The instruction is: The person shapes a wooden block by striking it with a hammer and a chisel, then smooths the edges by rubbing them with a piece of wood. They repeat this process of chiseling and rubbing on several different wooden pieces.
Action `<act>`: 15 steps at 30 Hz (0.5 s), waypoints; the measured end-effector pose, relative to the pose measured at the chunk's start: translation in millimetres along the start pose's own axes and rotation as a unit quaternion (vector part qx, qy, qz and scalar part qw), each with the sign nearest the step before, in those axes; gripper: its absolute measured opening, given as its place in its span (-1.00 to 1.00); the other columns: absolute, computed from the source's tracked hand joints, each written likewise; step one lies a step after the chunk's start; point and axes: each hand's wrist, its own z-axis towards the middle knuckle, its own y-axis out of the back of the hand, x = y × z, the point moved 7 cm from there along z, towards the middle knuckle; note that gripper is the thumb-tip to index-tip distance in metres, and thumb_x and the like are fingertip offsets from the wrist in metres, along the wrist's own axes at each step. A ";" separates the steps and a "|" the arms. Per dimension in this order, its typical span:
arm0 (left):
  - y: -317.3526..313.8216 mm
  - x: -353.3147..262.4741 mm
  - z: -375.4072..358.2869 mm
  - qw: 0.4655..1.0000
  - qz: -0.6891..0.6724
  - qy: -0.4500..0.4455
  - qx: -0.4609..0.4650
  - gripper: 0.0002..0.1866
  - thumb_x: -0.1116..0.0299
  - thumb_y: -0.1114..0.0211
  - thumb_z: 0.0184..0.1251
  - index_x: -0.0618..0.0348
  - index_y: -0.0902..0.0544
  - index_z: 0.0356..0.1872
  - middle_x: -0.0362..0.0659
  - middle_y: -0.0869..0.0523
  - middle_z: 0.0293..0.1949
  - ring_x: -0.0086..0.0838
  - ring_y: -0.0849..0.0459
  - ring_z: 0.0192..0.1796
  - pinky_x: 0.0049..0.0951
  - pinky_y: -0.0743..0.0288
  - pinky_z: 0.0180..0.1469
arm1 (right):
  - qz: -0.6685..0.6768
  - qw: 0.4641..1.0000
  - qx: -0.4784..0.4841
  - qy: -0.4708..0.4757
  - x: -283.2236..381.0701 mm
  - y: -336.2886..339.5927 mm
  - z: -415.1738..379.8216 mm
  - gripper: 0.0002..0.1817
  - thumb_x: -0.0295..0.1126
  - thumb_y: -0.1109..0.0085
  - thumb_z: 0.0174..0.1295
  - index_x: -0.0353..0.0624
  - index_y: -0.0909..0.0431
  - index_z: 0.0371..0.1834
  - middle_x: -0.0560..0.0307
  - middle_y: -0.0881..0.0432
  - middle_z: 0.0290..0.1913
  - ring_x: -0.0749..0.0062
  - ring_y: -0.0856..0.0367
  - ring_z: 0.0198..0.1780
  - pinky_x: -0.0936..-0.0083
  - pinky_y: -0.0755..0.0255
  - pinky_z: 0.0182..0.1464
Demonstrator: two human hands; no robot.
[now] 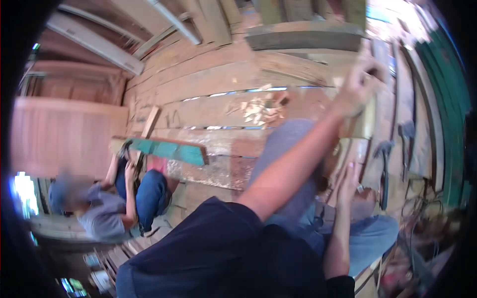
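Head view: my left grip [365, 77] curled beside a pale, yellowish wooden plank [368, 118], which lay between it and my right grip [348, 183], perhaps for steadying; blur hid whether either clamped anything. A dark-handled hammer [384, 171] lay within easy reach.

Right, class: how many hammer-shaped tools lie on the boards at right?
2: the left tool, above the jeans, and the right tool, nearer the green boards. Others may be hidden in the clutter.
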 end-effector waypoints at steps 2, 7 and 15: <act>-2.2 -13.7 -2.3 0.999 0.030 -0.035 -0.003 -0.84 0.43 -0.23 0.00 0.22 -0.52 -0.37 -0.17 -0.52 -0.39 -0.41 -0.51 -0.21 -0.40 -0.39 -0.05 | -0.016 0.999 -0.038 0.029 12.4 -6.5 -7.4 -0.60 0.01 0.18 0.53 -0.11 -0.42 -0.02 0.18 -0.41 -0.60 0.53 -0.37 -0.72 0.59 -0.24 -0.70; 6.7 8.0 -8.1 0.994 0.072 0.015 -0.076 -0.86 0.41 -0.22 0.10 0.22 -0.47 -0.37 -0.10 -0.48 -0.37 -0.34 -0.47 -0.23 -0.34 -0.37 -0.09 | 0.055 0.992 -0.004 0.110 31.0 -18.3 -7.3 -0.63 0.00 0.17 0.51 -0.09 -0.32 0.02 0.17 -0.51 -0.45 0.56 -0.44 -0.61 0.60 -0.32 -0.63; 7.8 6.3 -16.2 0.988 -0.096 0.074 -0.092 -0.85 0.41 -0.03 0.26 0.23 -0.44 -0.48 -0.24 -0.45 -0.51 -0.59 -0.45 -0.36 -0.54 -0.35 -0.21 | 0.061 0.997 0.029 0.043 15.1 -21.0 -5.1 -0.62 0.00 0.25 0.55 -0.08 -0.31 0.07 0.27 -0.35 -0.54 0.62 -0.30 -0.65 0.67 -0.21 -0.64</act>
